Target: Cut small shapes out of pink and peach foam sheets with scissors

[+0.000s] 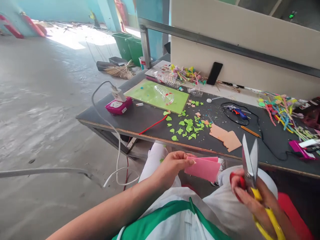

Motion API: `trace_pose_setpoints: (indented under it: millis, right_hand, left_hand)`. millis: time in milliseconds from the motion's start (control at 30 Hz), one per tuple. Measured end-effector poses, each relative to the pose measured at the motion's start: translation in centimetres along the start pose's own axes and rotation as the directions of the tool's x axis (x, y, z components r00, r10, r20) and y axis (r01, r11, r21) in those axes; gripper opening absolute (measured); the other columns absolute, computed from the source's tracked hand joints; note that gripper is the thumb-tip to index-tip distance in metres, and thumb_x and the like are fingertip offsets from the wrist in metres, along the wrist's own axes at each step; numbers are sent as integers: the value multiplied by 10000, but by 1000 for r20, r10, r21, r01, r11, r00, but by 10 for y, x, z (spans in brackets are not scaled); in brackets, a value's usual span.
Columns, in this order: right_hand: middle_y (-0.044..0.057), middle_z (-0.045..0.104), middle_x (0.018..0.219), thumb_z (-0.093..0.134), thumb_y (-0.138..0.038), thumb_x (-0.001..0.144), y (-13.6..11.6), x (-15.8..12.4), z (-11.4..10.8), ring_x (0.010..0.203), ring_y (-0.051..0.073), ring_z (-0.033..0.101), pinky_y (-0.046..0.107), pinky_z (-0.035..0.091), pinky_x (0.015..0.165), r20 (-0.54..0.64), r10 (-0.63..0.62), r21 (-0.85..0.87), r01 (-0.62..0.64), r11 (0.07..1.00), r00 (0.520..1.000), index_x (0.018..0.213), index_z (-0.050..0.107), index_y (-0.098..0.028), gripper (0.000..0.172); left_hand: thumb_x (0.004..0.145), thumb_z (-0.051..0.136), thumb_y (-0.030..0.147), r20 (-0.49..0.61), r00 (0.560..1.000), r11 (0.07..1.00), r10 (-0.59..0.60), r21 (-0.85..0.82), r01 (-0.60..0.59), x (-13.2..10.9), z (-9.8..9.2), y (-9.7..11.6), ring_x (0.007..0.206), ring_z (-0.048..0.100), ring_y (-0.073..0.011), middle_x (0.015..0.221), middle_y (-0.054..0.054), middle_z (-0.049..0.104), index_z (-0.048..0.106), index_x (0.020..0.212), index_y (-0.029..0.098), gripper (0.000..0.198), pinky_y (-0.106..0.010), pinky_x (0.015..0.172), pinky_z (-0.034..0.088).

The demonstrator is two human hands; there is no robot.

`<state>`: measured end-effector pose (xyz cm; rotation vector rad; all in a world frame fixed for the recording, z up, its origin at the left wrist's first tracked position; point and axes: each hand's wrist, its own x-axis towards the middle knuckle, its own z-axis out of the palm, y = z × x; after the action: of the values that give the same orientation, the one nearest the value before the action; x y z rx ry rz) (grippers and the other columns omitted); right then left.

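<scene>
My left hand pinches a pink sheet, folded over, between thumb and fingers above my lap. On the right, my right hand is wrapped around a pair of scissors with red and yellow handles. The blades point upward and stand slightly apart, some way from the pink sheet. Ahead on the dark table lie many small green cut pieces. Beside them is a peach-coloured sheet with cut edges.
A green board carries a clear plastic bottle. At the table's left corner sits a pink power strip with a white cable. A blue glue gun, a phone and colourful pipe-cleaner flowers lie farther right. Green bins stand behind.
</scene>
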<state>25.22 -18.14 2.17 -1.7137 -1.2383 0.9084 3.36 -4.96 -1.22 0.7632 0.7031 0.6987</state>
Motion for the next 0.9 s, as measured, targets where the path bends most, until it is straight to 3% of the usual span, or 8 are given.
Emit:
trace_pose_setpoints:
  millis: [33,100,233,300,400,600,733,900]
  right_hand:
    - [25,609,868,603,-326,796,-9,5,1,808,213,616,317,494,737,-63,-26,-19,25,1000,998,907,561,-307,120]
    - [44,621,979,601,-303,795,-23,19,6,937,238,600,346,476,799,-47,-62,-101,57,993,997,1039,531,-302,253]
    - [19,640,965,607,-277,794,-27,44,20,878,204,618,303,490,721,275,-96,-129,136,982,957,1117,498,-305,342]
    - [9,629,930,638,-285,771,-22,51,26,823,193,609,308,482,715,328,-94,-203,168,965,940,1124,514,-305,375]
    - [9,614,885,661,-247,725,-12,55,32,765,187,588,317,474,692,355,-68,-321,190,928,932,1109,528,-291,408]
    - [21,644,808,629,-214,694,7,57,39,813,239,574,360,464,700,353,-56,-378,197,905,934,1104,532,-282,427]
    - [12,660,808,617,-173,659,17,59,45,762,222,603,338,465,677,346,-52,-290,159,944,937,1042,544,-271,401]
    - [-12,663,795,574,-107,638,16,62,54,653,148,622,243,464,585,350,0,-222,83,972,937,913,549,-244,308]
  left_hand:
    - [618,742,230,33,999,999,-35,15,34,0,4,-2,786,586,-165,859,-69,673,587,566,135,189,-259,677,392]
    - [600,748,218,76,993,994,-91,65,86,0,11,-5,823,588,-178,862,-70,675,593,559,137,180,-258,688,401]
    - [602,730,207,107,984,968,-146,222,120,1,20,-11,831,581,-184,855,-65,667,591,546,136,165,-252,675,401]
    - [627,706,220,134,975,949,-176,288,132,1,23,-12,748,566,-155,859,-52,652,602,572,133,146,-247,633,388]
    - [646,685,235,164,964,923,-209,360,139,2,24,-15,673,522,-120,821,-33,631,597,595,129,148,-235,595,356]
    - [662,659,254,134,960,864,-248,480,156,10,21,-25,603,442,-100,670,2,570,576,628,132,152,-230,554,295]
    - [666,650,233,152,952,865,-265,473,165,12,15,-33,574,401,-89,607,24,521,558,638,136,137,-229,540,271]
    - [631,724,283,189,926,894,-327,378,239,14,7,-37,601,448,-97,646,4,570,604,694,121,211,-227,580,314]
